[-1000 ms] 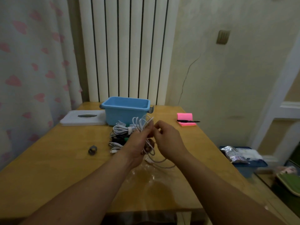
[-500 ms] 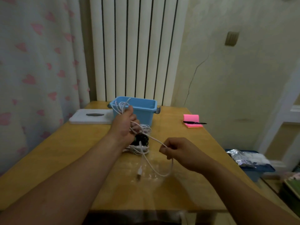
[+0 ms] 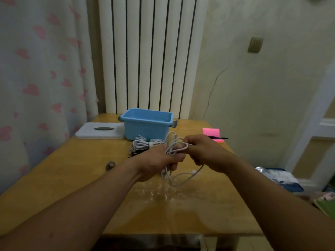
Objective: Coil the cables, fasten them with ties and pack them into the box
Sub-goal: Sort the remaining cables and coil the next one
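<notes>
White cable [image 3: 168, 148] loops clamped in the curled fist of the left hand [image 3: 155, 160], centre frame, so the coil holds. Right hand [image 3: 203, 151] pinches the free strand, probably guiding another turn.

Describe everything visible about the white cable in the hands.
The white cable is thin, with a plastic-looking sheath. It is partly coiled: loose loops stand above the left hand, which grips them mid-bundle. The right hand pinches one strand beside the loops. The free tail sags below both hands, ending in a small white plug above the table.
</notes>
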### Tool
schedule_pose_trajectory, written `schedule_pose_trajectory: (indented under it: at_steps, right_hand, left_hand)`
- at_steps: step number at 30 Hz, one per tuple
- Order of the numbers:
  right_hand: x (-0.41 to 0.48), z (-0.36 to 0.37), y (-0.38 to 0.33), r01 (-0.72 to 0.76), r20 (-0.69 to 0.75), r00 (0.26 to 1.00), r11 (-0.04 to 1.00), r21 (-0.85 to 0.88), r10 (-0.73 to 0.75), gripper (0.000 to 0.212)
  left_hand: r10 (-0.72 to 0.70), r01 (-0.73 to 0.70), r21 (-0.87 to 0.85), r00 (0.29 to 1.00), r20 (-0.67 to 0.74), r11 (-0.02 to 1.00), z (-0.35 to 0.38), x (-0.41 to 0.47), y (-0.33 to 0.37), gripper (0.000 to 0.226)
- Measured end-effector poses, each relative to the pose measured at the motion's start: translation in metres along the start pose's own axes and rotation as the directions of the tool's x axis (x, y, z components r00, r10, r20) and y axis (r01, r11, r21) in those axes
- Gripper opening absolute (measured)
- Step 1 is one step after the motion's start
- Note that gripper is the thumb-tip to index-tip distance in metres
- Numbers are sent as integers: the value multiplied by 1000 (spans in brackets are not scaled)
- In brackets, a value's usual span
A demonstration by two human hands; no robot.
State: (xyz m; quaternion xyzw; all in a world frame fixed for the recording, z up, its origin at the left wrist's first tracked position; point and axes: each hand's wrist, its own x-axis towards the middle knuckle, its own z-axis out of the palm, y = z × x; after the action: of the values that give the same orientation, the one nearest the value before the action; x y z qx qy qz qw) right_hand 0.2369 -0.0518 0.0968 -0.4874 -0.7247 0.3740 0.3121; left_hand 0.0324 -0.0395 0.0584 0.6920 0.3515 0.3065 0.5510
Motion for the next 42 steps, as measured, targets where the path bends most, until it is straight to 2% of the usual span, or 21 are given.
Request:
schedule_pose_trajectory:
  at_steps: [2, 4, 6, 8, 9, 12, 14, 19, 22, 23, 25, 27, 29, 31, 33, 34, 35, 37, 38, 40, 42]
  right_hand:
    - [1, -1, 3, -26, 15, 1000, 990, 136, 24, 23]
    - [0, -2, 7, -53, -14, 998, 965, 257, 59, 22]
    - [2, 2, 9, -63, -73, 993, 930, 361, 95, 25]
    - [3, 12, 6, -64, -129, 982, 893, 445, 135, 28]
    - [5, 19, 4, -67, -164, 973, 882, 466, 160, 31]
    - [9, 35, -1, -80, -282, 927, 867, 492, 246, 34]
    - [11, 38, -6, -92, -302, 909, 845, 526, 287, 31]
    - [14, 40, -8, -46, -348, 888, 812, 582, 300, 28]
    - [9, 39, 16, -79, -432, 877, 949, 304, 212, 27]
    - [4, 40, 24, -95, -379, 911, 978, 187, 161, 33]
    - [-3, 46, 33, -74, -148, 987, 996, -45, 67, 53]
    - [-6, 57, 32, -2, 46, 999, 975, -221, 12, 65]
    - [0, 69, 33, 133, 101, 989, 937, -323, -106, 52]
    - [7, 76, 38, 231, 89, 973, 880, -416, -213, 32]
    - [10, 76, 42, 214, 40, 973, 829, -516, -226, 25]
    - [9, 73, 41, 164, 6, 981, 821, -546, -192, 22]
    - [9, 69, 41, 105, -36, 988, 822, -560, -151, 17]
    - [10, 62, 38, 19, -122, 987, 837, -547, -102, 11]
    - [12, 60, 34, 2, -141, 986, 848, -530, -91, 12]
    - [14, 56, 21, 36, -102, 990, 889, -457, -92, 16]
    - [16, 50, 11, 61, 10, 998, 941, -334, -61, 22]
  left_hand:
    - [5, -8, -111, 1000, -21, 994, 1, 0, -2, 28]
    - [2, -28, -264, 995, -99, 964, 4, -1, -2, 24]
    - [31, -63, -166, 981, -191, 984, 9, -2, -2, 24]
    - [73, -75, -3, 981, -179, 997, 14, 0, -6, 29]
    - [73, -72, 13, 985, -155, 997, 17, 1, -7, 30]
    - [33, -39, -69, 996, -78, 997, 27, 0, -8, 29]
    - [4, -7, -89, 999, -34, 996, 33, -1, -10, 21]
    - [-72, 35, -186, 978, -196, 982, 23, 4, -22, 28]
    - [-72, 0, -285, 968, -241, 959, 4, 1, -21, 26]
    - [-64, -20, -363, 974, -218, 931, -2, -1, -20, 24]
    - [-44, -46, -521, 986, -158, 852, -9, -4, -19, 20]
    - [-44, -51, -631, 990, -134, 774, -13, -3, -20, 19]
    - [-55, -50, -735, 991, -118, 676, -16, -1, -20, 17]
    - [-64, -56, -802, 991, -117, 595, -21, -1, -19, 15]
    - [-75, -53, -815, 990, -117, 577, -30, -3, -19, 15]
    - [-85, -42, -791, 989, -119, 610, -35, -5, -20, 16]
    - [-98, -28, -728, 987, -131, 685, -40, -6, -23, 17]
    - [-128, 33, -449, 974, -185, 893, -40, -11, -25, 22]
    - [-138, 80, -271, 969, -205, 959, -37, -13, -25, 25]
    - [-123, 123, -9, 977, -172, 992, -27, -14, -24, 22]
    - [-103, 112, 108, 991, -83, 988, -21, -12, -22, 23]
